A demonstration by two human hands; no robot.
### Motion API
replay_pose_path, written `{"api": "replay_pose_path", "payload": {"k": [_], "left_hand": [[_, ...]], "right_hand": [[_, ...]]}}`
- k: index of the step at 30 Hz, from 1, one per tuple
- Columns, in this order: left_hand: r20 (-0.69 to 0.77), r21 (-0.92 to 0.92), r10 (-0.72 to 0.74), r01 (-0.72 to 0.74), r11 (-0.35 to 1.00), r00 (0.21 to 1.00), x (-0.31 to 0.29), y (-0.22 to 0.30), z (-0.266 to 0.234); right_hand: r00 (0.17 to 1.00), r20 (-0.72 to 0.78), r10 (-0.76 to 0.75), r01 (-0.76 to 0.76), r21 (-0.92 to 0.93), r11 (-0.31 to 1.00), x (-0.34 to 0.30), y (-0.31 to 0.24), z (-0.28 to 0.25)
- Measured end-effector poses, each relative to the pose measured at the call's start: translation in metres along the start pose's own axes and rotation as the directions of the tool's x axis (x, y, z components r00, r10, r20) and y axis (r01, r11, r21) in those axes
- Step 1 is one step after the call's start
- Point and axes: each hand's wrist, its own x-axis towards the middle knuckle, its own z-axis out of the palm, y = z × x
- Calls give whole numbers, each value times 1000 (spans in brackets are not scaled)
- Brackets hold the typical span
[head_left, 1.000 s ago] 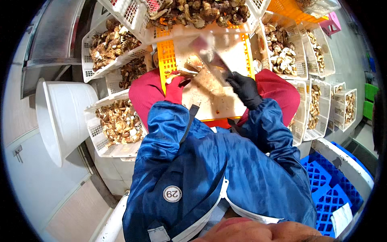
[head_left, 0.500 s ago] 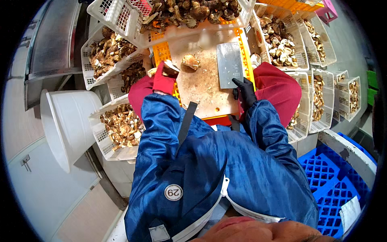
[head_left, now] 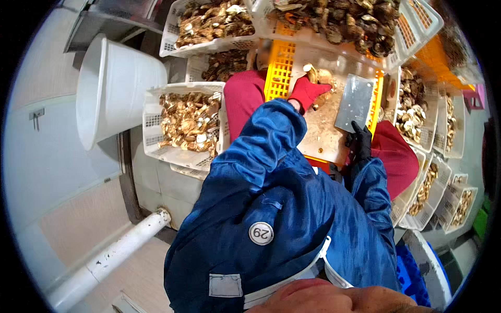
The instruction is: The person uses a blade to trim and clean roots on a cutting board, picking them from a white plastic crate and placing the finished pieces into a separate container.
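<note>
Mushroom [head_left: 318, 78] pinned on board, cleaver [head_left: 355, 101] up.
L hand [head_left: 308, 93] clamps it steady; R hand [head_left: 359, 143] closed on cleaver handle, blade just right of it.

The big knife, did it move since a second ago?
Yes. The right hand in the black glove has brought the cleaver down from above the cutting board to lie flat on it. The left hand in the red glove reached forward onto a mushroom. The baskets of mushrooms stayed put.
</note>
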Motion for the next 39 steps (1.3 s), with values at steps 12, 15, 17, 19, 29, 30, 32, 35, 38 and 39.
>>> {"api": "replay_pose_path", "payload": {"k": [12,15,17,19,29,30,32,35,38,39], "left_hand": [[-568,624,-94,502,599,818,-122,-57,-334],[-623,495,-232,606,623,747,-143,-84,-351],[-617,493,-119,500,712,778,-134,-40,-317],[-556,515,105,243,822,825,-128,-30,-306],[374,-57,380,-388,920,846,-56,25,-64],[422,-137,146,-96,986,895,-50,10,-38],[499,-286,-156,332,899,852,-39,-33,2],[622,-89,-293,438,895,726,-26,-95,15],[573,-209,-285,474,855,768,-39,-79,29],[611,-237,-264,491,839,746,-39,-72,25]], "right_hand": [[998,57,-38,44,-98,994,5,6,-2],[1000,4,-4,5,-110,994,-2,2,4],[999,-30,-39,37,-64,997,14,12,-17],[1000,-15,-24,24,-9,1000,-1,5,-4],[999,-8,-51,52,65,997,8,13,-6],[999,-12,-39,40,70,997,7,12,-4],[1000,7,-17,16,56,998,1,7,7],[999,28,-16,17,-20,1000,-1,6,14],[1000,-22,-22,21,-33,999,5,10,0],[998,-32,-46,43,-99,994,4,10,4]]}}
